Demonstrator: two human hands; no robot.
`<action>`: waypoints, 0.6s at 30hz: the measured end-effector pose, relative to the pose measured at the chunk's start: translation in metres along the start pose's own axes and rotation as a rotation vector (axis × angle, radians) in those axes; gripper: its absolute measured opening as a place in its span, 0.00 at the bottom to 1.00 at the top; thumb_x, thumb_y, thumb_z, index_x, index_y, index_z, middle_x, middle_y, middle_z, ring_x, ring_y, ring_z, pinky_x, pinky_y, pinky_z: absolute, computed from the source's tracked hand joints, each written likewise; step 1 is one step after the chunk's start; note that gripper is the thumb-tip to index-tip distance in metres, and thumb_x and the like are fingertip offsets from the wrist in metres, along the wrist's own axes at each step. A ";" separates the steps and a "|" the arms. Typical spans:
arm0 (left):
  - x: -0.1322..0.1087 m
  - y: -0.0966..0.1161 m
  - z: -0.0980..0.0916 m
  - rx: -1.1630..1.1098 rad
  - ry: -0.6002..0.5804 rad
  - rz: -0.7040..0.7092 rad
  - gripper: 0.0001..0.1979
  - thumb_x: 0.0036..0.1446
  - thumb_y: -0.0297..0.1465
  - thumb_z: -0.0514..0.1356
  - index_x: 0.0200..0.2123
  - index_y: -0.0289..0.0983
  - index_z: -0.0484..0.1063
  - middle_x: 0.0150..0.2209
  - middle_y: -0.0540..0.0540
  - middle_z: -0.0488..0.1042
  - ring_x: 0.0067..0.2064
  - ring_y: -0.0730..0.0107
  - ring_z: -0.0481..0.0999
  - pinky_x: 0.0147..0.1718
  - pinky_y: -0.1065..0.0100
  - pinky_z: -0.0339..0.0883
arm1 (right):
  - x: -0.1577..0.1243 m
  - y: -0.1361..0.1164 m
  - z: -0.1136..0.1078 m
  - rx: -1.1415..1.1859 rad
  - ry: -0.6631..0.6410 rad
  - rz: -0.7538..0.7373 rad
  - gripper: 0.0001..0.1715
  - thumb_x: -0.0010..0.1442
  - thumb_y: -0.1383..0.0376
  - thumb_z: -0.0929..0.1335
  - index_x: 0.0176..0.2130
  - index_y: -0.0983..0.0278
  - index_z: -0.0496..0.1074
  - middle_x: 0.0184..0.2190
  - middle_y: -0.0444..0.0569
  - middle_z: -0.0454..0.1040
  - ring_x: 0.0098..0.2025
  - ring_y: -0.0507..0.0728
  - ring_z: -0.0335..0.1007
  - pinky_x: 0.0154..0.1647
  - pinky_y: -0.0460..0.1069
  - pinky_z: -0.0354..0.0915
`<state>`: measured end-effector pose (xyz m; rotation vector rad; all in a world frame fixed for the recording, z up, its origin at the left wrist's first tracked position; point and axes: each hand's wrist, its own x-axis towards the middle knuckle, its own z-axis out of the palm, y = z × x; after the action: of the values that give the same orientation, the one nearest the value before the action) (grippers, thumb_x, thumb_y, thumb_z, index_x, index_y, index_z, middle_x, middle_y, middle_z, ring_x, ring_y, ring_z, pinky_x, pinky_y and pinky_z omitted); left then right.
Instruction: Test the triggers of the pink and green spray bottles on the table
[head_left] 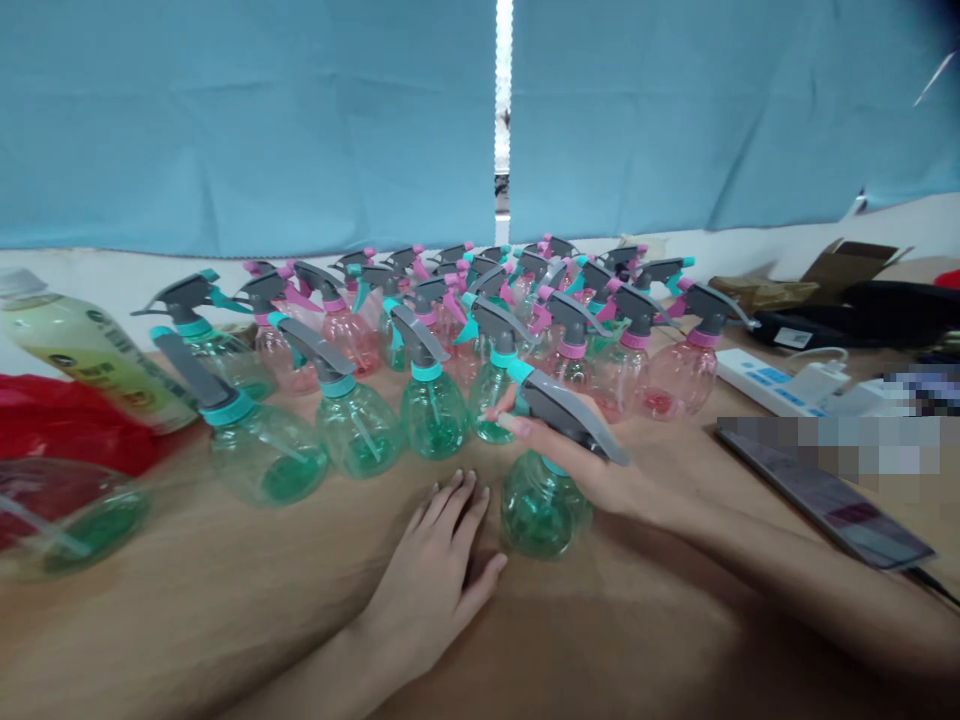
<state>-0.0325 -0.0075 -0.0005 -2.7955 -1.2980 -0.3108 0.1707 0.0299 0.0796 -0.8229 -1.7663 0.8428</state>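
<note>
The right hand (583, 468) had its fingers curled round the neck of a green trigger spray bottle (538, 512), which seemed to stand on the table (225, 570); the left hand (431, 570) lay empty beside it, fingers loosely extended.

Blue cloth hangs across the back of the room, above a tan, wood-grained table.
The left panel (262, 120) and right panel (720, 110) fill the top of the frame, lightly creased; between them, at top centre, runs a narrow bright strip (503, 75) with scalloped edges, darker in patches lower down. Under the hems, a white surface (926, 222) shows at middle left and middle right. The table (142, 620) spans the lower half, its surface dimmed by soft shadow at lower right.
</note>
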 end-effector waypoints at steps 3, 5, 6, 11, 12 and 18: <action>0.000 0.001 -0.001 -0.001 0.000 -0.005 0.28 0.65 0.41 0.51 0.61 0.28 0.59 0.63 0.33 0.59 0.64 0.50 0.57 0.57 0.49 0.58 | -0.001 0.005 0.002 0.072 0.023 -0.030 0.09 0.61 0.59 0.66 0.42 0.58 0.70 0.38 0.44 0.74 0.37 0.52 0.70 0.44 0.50 0.65; 0.000 0.001 -0.001 -0.005 -0.003 -0.007 0.28 0.65 0.41 0.51 0.61 0.28 0.58 0.63 0.33 0.59 0.64 0.51 0.57 0.57 0.49 0.58 | -0.002 0.007 0.004 0.081 0.045 -0.029 0.10 0.61 0.60 0.66 0.43 0.58 0.70 0.41 0.45 0.75 0.43 0.54 0.71 0.48 0.51 0.65; 0.000 0.001 -0.002 -0.007 -0.007 -0.007 0.28 0.65 0.41 0.51 0.61 0.28 0.58 0.63 0.34 0.59 0.64 0.51 0.57 0.58 0.49 0.58 | -0.002 0.008 0.004 0.084 0.054 -0.026 0.11 0.61 0.60 0.67 0.44 0.58 0.70 0.42 0.45 0.75 0.45 0.55 0.71 0.49 0.52 0.65; 0.001 0.001 -0.003 -0.010 -0.015 -0.002 0.28 0.65 0.41 0.51 0.61 0.27 0.59 0.63 0.32 0.59 0.64 0.49 0.57 0.57 0.48 0.57 | -0.005 0.009 0.005 0.097 0.078 0.016 0.15 0.60 0.58 0.67 0.48 0.58 0.70 0.43 0.46 0.76 0.45 0.56 0.73 0.53 0.54 0.65; 0.001 0.001 -0.002 -0.011 -0.009 -0.001 0.28 0.65 0.41 0.51 0.61 0.27 0.59 0.63 0.32 0.59 0.64 0.49 0.57 0.57 0.48 0.57 | -0.005 0.009 0.005 0.102 0.083 0.023 0.16 0.60 0.58 0.68 0.48 0.57 0.70 0.44 0.46 0.76 0.46 0.56 0.73 0.53 0.55 0.65; 0.000 0.001 -0.002 -0.021 0.014 -0.009 0.27 0.65 0.41 0.51 0.61 0.29 0.59 0.63 0.34 0.60 0.63 0.51 0.58 0.58 0.49 0.57 | -0.007 0.012 0.007 0.103 0.120 0.034 0.16 0.60 0.58 0.68 0.48 0.57 0.72 0.43 0.46 0.77 0.48 0.58 0.73 0.51 0.56 0.67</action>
<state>-0.0318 -0.0087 0.0013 -2.7998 -1.3130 -0.3457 0.1678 0.0292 0.0648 -0.8207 -1.5951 0.8807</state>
